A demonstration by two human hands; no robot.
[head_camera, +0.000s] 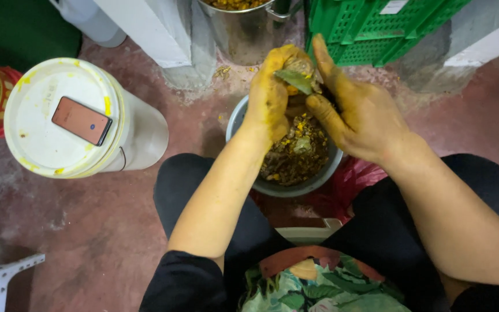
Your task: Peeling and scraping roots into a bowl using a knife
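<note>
Green leaf (294, 80) pinched between left hand (272, 95) and right hand (360, 115).

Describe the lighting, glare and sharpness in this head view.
Head view: soft, even light; soft shadow under the left hand onto the grey bowl; faint sheen on the metal pot; the right hand looks sharp; edges bend slightly.

green leaf (295, 80) (yellow-stained), held above bowl (235, 118)
</note>
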